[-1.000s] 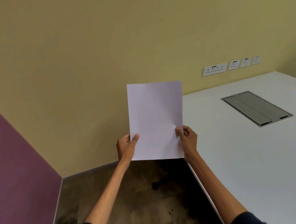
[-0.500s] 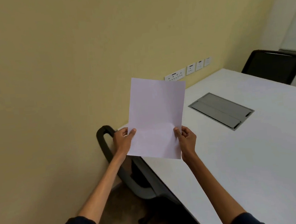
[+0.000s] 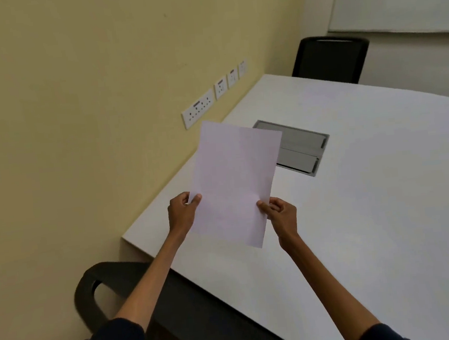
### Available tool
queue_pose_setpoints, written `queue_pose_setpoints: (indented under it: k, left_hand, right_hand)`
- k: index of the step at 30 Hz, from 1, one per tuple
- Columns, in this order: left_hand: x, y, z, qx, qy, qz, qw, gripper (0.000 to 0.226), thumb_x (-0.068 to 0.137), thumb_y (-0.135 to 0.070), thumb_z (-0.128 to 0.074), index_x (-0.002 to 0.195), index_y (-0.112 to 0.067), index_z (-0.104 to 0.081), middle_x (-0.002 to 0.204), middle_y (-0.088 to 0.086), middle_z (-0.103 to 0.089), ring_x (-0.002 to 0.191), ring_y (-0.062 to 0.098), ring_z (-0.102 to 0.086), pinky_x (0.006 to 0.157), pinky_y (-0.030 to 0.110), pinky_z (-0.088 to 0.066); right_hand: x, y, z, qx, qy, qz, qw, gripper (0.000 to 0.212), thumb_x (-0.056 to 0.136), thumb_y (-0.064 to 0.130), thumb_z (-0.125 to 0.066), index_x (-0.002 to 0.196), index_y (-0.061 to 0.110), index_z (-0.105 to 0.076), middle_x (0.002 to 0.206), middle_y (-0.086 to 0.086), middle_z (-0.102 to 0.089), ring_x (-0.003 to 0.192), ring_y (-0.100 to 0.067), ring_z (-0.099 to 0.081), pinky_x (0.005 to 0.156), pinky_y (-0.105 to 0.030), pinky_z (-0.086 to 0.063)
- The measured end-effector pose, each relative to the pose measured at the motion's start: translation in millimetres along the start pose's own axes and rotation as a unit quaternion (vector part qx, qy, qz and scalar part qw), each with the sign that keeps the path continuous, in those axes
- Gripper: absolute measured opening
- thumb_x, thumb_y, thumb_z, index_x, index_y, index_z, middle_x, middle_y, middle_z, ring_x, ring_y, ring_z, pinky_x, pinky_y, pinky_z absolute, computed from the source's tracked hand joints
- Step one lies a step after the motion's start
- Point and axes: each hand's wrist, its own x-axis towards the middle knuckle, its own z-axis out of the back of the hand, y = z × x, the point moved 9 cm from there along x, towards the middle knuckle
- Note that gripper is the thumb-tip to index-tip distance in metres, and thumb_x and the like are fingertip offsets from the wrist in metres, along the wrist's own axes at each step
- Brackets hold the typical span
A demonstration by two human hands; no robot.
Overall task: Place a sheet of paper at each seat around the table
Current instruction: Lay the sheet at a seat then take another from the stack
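While we pinch the sheet of paper by its lower side edges, left hand on one side and right hand on the other, it hangs tilted between them above the table, a chair under our left forearm.

Thin matt paper sheet — smooth matt white table, brushed grey metal hatch, matt black chair.
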Motion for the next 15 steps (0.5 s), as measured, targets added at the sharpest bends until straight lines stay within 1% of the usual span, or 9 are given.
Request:
queue_pose_setpoints:
  k: [3, 5, 6, 8, 10, 11, 13, 15]
  left_hand:
    - [24, 17, -27, 0.009, 0.032, 0.022, 0.999, 0.037, 0.091, -0.027, -0.065, 0.068, -0.013, -0.039, 0.068, 0.008, -0.033, 0.063, 0.018, -0.029, 0.061, 0.03, -0.023]
    - [38, 29, -46, 0.019, 0.06, 0.032, 0.998, 0.035, 0.091, -0.025, -0.066, 0.069, -0.013, -0.042, 0.069, 0.007, -0.036, 0.063, 0.018, -0.031, 0.062, 0.03, -0.024]
    - [43, 36, -55, 0.023, 0.07, 0.034, 0.997, 0.036, 0.091, -0.025, -0.066, 0.069, -0.013, -0.041, 0.068, 0.006, -0.036, 0.063, 0.017, -0.031, 0.061, 0.03, -0.023]
    - [52, 47, -71, 0.04, 0.08, 0.039, 0.995, 0.043, 0.09, -0.024, -0.067, 0.065, -0.016, -0.033, 0.064, 0.005, -0.028, 0.058, 0.015, -0.026, 0.058, 0.029, -0.02]
    - [59, 59, -85, 0.062, 0.087, 0.043, 0.993, 0.05, 0.089, -0.024, -0.068, 0.064, -0.021, -0.025, 0.062, -0.002, -0.021, 0.056, 0.014, -0.02, 0.055, 0.029, -0.016]
    - [64, 67, -92, 0.069, 0.093, 0.049, 0.992, 0.05, 0.089, -0.024, -0.069, 0.064, -0.021, -0.025, 0.062, -0.002, -0.022, 0.056, 0.014, -0.02, 0.055, 0.03, -0.016]
    - [76, 86, -108, 0.079, 0.114, 0.067, 0.988, 0.043, 0.089, -0.025, -0.068, 0.063, -0.016, -0.035, 0.061, 0.003, -0.031, 0.056, 0.015, -0.028, 0.055, 0.028, -0.021]
    - [86, 107, -121, 0.088, 0.13, 0.087, 0.984, 0.039, 0.089, -0.025, -0.069, 0.062, -0.011, -0.044, 0.06, 0.005, -0.042, 0.056, 0.017, -0.038, 0.055, 0.027, -0.028]
  right_hand:
    - [18, -25, 11, -0.019, -0.003, -0.031, 0.999, 0.008, 0.08, 0.019, -0.079, 0.086, 0.014, -0.075, 0.086, -0.003, -0.077, 0.076, -0.012, -0.071, 0.063, -0.017, -0.052]
    - [29, -42, 19, -0.033, -0.018, -0.048, 0.998, 0.01, 0.08, 0.021, -0.079, 0.085, 0.013, -0.076, 0.086, -0.006, -0.077, 0.077, -0.014, -0.07, 0.067, -0.022, -0.053]
    - [33, -49, 24, -0.042, -0.027, -0.055, 0.997, 0.011, 0.08, 0.021, -0.079, 0.084, 0.012, -0.076, 0.086, -0.007, -0.077, 0.076, -0.015, -0.069, 0.068, -0.025, -0.053]
    - [41, -65, 32, -0.057, -0.041, -0.073, 0.995, 0.013, 0.079, 0.022, -0.08, 0.084, 0.011, -0.076, 0.084, -0.006, -0.077, 0.073, -0.013, -0.069, 0.067, -0.025, -0.053]
    - [50, -78, 39, -0.075, -0.056, -0.09, 0.991, 0.014, 0.079, 0.023, -0.08, 0.084, 0.011, -0.076, 0.082, -0.004, -0.076, 0.07, -0.01, -0.068, 0.064, -0.022, -0.051]
    - [54, -85, 42, -0.084, -0.064, -0.099, 0.989, 0.014, 0.079, 0.023, -0.08, 0.085, 0.011, -0.076, 0.081, -0.003, -0.076, 0.069, -0.009, -0.067, 0.063, -0.019, -0.05]
    - [63, -99, 47, -0.095, -0.079, -0.118, 0.985, 0.016, 0.079, 0.023, -0.08, 0.088, 0.01, -0.076, 0.083, -0.003, -0.076, 0.068, -0.008, -0.066, 0.06, -0.016, -0.047]
    - [72, -115, 51, -0.105, -0.092, -0.139, 0.98, 0.017, 0.079, 0.023, -0.08, 0.09, 0.01, -0.076, 0.083, -0.003, -0.077, 0.069, -0.008, -0.067, 0.061, -0.016, -0.046]
